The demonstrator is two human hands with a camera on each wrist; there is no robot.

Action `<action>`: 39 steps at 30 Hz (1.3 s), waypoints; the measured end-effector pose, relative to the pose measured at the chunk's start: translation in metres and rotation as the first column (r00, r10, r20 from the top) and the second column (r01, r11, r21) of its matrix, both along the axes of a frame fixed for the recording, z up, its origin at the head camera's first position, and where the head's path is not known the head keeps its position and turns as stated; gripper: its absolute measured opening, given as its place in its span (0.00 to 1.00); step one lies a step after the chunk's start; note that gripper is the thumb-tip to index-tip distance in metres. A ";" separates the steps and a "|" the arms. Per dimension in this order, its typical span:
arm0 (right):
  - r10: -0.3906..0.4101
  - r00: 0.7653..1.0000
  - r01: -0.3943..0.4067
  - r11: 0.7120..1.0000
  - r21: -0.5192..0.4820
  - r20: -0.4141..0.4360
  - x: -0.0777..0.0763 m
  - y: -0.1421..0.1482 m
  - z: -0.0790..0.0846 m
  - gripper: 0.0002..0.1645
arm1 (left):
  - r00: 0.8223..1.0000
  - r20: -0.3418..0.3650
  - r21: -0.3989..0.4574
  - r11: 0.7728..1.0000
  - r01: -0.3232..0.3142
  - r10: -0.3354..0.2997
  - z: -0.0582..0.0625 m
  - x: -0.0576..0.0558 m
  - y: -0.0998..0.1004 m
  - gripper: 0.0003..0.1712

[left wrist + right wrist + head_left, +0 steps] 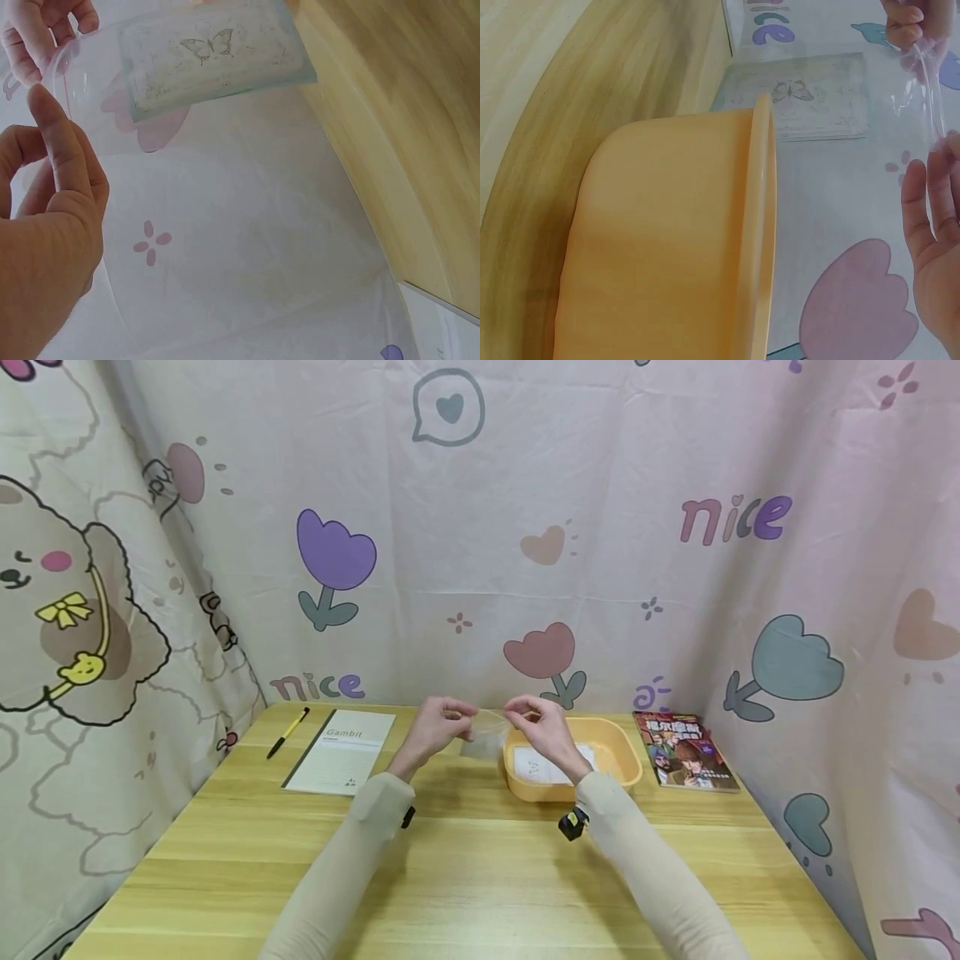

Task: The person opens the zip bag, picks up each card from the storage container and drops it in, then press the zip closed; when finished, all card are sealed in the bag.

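A clear plastic zip bag hangs between both hands above the far part of the table. My left hand pinches one end of its top edge, and my right hand pinches the other end. In the left wrist view a pale greenish stack of paper or cards with a butterfly drawing lies inside the bag. The right wrist view shows the same butterfly stack below the bag's top strip. Whether the bag's mouth is sealed, I cannot tell.
Right beside the bag stands a yellow plastic basin holding a white printed sheet. A comic magazine lies farther right. On the left are a notebook and a yellow-and-black pen. A patterned curtain hangs behind the table.
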State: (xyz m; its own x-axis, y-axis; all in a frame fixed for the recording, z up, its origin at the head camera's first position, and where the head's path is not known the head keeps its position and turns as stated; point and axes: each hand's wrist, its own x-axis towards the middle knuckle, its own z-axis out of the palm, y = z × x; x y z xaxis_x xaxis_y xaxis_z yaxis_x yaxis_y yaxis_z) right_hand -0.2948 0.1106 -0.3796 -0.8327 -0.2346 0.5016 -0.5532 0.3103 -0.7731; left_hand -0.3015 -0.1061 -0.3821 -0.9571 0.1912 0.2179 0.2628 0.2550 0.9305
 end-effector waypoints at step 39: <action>0.024 0.927 -0.089 0.984 0.157 0.373 -0.054 0.062 -0.074 0.20 | 1.000 0.013 -0.095 0.995 0.005 -0.004 0.009 0.001 -0.006 0.13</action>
State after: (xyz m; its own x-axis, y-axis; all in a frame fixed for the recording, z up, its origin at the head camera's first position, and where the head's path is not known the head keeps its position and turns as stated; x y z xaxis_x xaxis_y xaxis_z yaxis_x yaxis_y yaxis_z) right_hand -0.3485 0.1723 -0.4540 -0.9336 -0.3406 0.1112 -0.2599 0.4300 -0.8646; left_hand -0.3004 -0.1120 -0.3736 -0.9587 0.2148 0.1866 0.2527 0.3411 0.9054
